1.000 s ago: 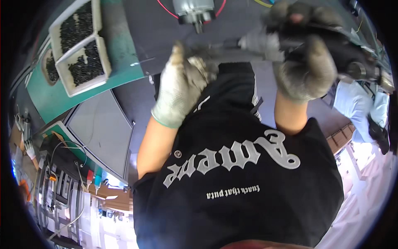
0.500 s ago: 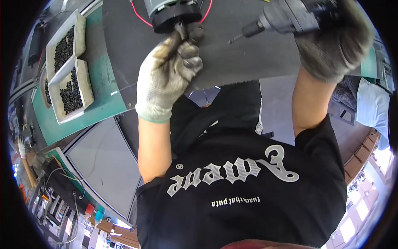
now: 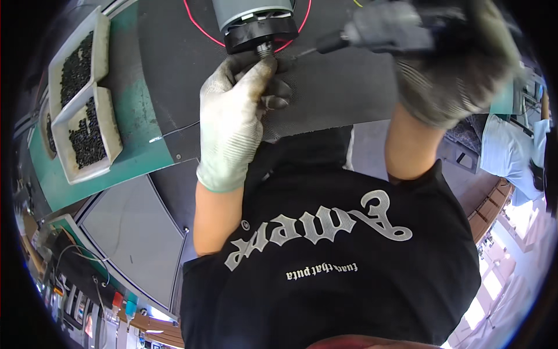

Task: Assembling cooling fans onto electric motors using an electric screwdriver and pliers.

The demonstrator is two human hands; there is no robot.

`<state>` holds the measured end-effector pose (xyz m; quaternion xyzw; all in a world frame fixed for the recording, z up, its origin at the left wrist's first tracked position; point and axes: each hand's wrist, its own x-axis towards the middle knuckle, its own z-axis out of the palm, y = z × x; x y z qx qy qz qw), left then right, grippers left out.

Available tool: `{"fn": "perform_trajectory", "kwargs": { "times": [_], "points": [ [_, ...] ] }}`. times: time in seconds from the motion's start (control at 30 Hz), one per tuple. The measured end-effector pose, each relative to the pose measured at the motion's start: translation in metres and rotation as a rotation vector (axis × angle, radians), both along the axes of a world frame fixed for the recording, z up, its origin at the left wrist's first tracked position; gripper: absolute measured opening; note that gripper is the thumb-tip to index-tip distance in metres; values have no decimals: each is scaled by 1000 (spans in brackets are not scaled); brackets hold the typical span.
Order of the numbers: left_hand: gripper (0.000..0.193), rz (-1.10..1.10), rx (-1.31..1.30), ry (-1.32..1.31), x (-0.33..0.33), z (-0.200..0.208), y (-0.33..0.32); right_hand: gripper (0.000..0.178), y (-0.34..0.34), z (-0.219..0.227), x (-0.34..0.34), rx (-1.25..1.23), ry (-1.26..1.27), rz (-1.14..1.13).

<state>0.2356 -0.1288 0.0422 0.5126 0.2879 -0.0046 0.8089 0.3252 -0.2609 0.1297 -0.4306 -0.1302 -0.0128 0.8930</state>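
Observation:
A grey cylindrical motor (image 3: pixel 251 8) with a black end cap (image 3: pixel 258 34) lies at the top middle. From the cap a short threaded shaft (image 3: pixel 265 49) points toward me. My left hand (image 3: pixel 235 107), in a white glove with darkened fingertips, is closed around that shaft, thumb on top; its other fingertips are partly hidden. On the right, my gloved right hand (image 3: pixel 450 87) grips a power screwdriver (image 3: pixel 389 28), blurred by motion. The screwdriver's thin bit (image 3: pixel 305 53) points left toward the shaft, a little apart from it.
Two white trays (image 3: pixel 115 125) of small black parts stand on the green bench top (image 3: pixel 136 96) at left. A red wire (image 3: pixel 200 26) loops around the motor on the black mat (image 3: pixel 343 87). Another person's light blue clothing (image 3: pixel 505 154) shows at far right.
The screwdriver has come left, its bit nearer the shaft. My left hand has turned, its thumb now on top of the shaft. The whole view has shifted slightly.

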Motion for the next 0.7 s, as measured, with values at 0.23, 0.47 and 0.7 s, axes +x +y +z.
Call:
{"fn": "perform_trajectory", "kwargs": {
  "times": [0.23, 0.47, 0.7],
  "points": [
    [19, -121, -824, -356, -1, -38, 18, 27, 12, -5, 1, -105, -177, -50],
    [18, 2, -591, -224, -1, -26, 5, 23, 18, -15, 8, -206, -128, 5],
    [22, 49, -489, -198, -4, -21, 0, 31, 22, -15, 6, -108, -93, 188]
  ]
}}
